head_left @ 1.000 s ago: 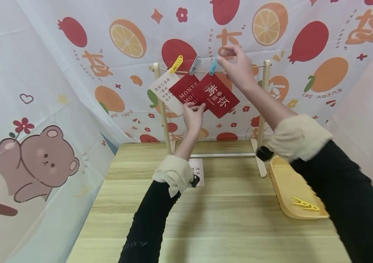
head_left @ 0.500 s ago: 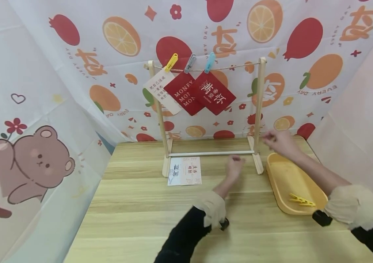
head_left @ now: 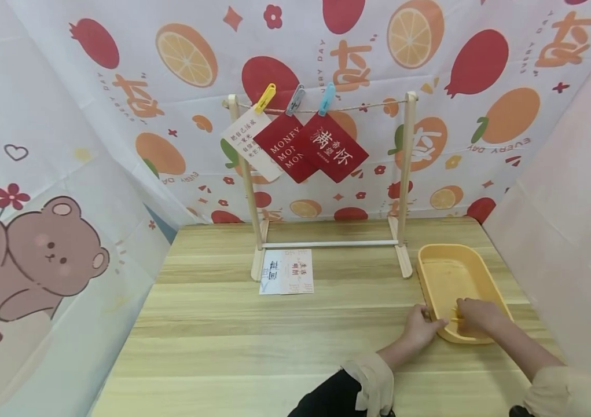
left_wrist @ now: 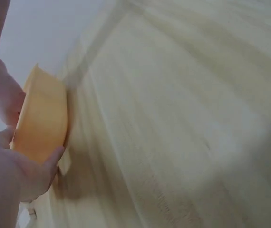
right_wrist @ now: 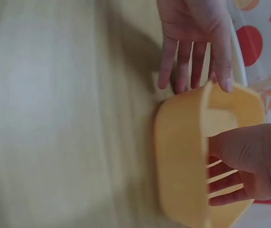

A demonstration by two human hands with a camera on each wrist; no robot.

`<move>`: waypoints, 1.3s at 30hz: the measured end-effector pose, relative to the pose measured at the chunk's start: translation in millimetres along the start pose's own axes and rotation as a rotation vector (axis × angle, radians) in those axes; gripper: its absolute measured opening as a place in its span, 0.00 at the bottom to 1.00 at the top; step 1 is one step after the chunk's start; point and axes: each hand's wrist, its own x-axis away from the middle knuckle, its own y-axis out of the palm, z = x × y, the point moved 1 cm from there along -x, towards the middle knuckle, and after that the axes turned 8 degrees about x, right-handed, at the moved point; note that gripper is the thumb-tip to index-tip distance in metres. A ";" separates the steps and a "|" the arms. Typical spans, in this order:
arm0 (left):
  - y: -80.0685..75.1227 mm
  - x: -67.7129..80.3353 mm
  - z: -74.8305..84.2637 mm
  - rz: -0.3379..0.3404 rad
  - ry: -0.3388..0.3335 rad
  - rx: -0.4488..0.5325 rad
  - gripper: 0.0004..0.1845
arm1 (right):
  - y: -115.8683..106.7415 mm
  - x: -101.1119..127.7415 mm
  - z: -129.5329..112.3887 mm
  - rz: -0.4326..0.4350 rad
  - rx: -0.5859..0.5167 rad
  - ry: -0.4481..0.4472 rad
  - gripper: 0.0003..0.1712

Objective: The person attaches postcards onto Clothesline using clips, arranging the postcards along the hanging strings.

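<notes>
Fingers of my right hand are closing on a yellow plastic clothespin inside the shallow yellow oval tray on the wooden table; my left hand, fingers straight, is bracing the tray's near rim.

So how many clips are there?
4. A yellow clip, a grey clip and a blue clip sit on the string. Another yellow one lies in the yellow tray under the right hand, which may hide more.
</notes>
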 end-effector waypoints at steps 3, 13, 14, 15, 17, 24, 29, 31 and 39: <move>1.6 2.7 -2.5 0.003 -0.001 0.027 0.13 | 11.3 3.5 -1.7 0.066 0.027 -0.001 0.25; 10.7 5.0 -0.8 0.080 -0.088 0.275 0.13 | 21.5 -0.5 0.8 0.106 0.047 -0.021 0.26; 10.4 5.5 -0.4 0.088 -0.089 0.279 0.13 | 21.9 -1.2 1.2 0.100 0.040 -0.024 0.26; 9.8 6.4 0.4 0.093 -0.090 0.278 0.13 | 23.0 -2.0 1.6 0.101 0.035 -0.030 0.26; 8.2 7.4 1.6 0.099 -0.087 0.284 0.13 | 25.2 -3.6 1.7 0.127 0.026 -0.050 0.26; 4.1 8.2 4.5 0.089 -0.090 0.269 0.13 | 26.1 -7.0 -1.7 0.209 -0.013 -0.087 0.17; 4.0 7.1 5.2 0.094 -0.089 0.264 0.13 | 25.3 -8.5 -4.4 0.226 -0.023 -0.100 0.16; 3.7 6.7 5.0 0.098 -0.092 0.271 0.13 | 25.7 -9.8 -5.6 0.232 -0.020 -0.109 0.16; 2.1 7.2 2.5 0.099 -0.092 0.269 0.12 | 25.6 -17.8 -7.5 0.321 -0.125 -0.017 0.15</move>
